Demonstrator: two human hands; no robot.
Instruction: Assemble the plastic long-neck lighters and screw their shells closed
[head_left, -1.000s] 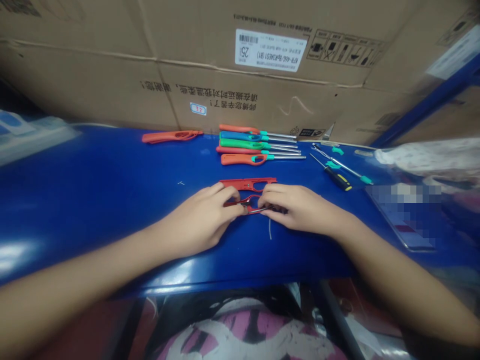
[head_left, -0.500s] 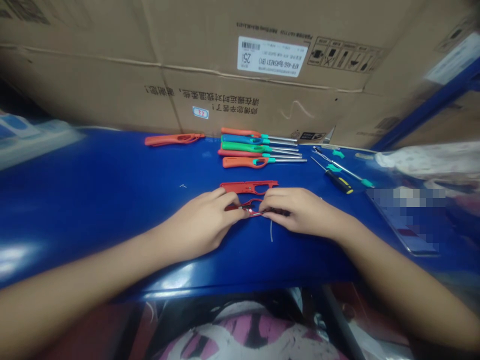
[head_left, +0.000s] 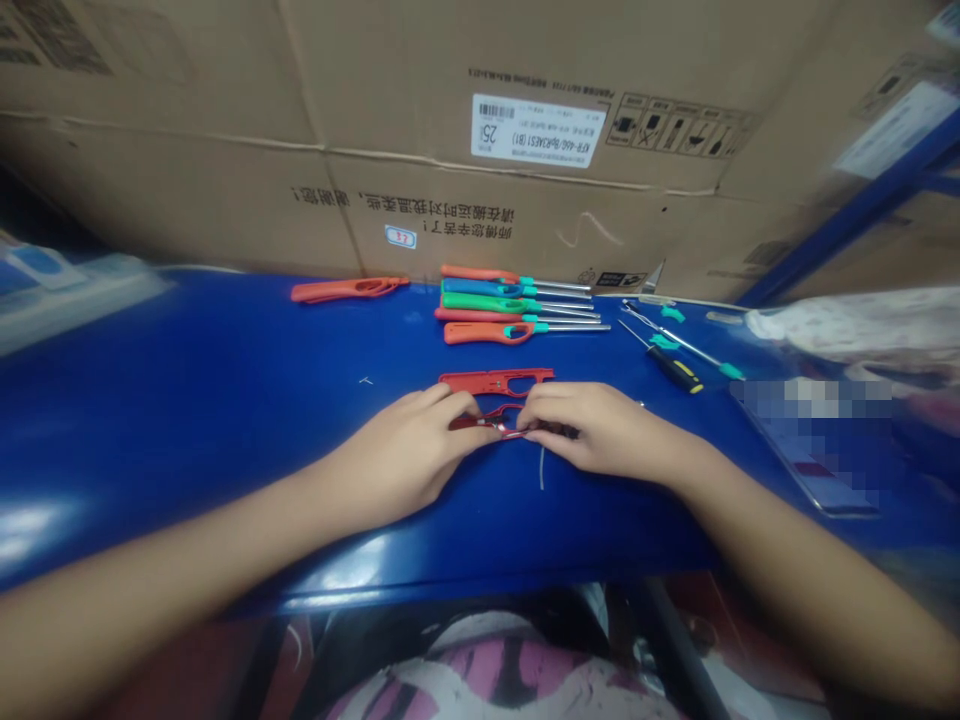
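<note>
Between my two hands lies a red lighter shell half (head_left: pixel 510 409), with dark inner parts in it and a thin pale wire or tube (head_left: pixel 541 468) hanging from its near side. My left hand (head_left: pixel 420 440) pinches its left part with thumb and fingers. The right end is gripped by my right hand (head_left: pixel 592 425), fingers bent over it. Small parts under the fingertips are hidden. Just beyond my hands, a second red shell half (head_left: pixel 487 382) lies flat with its inner side up.
Several assembled long-neck lighters (head_left: pixel 487 332) lie in a row behind. An orange shell (head_left: pixel 349 290) is to their left. Rightward are a screwdriver (head_left: pixel 675 368), a metal lighter tube (head_left: pixel 697 345) and a phone (head_left: pixel 814 460). A large cardboard box (head_left: pixel 405 90) stands along the table's back.
The camera view has tilted slightly, so the scene sits a little lower. Both hands keep nearly the same grip on the red shell half, with only slight finger motion.
</note>
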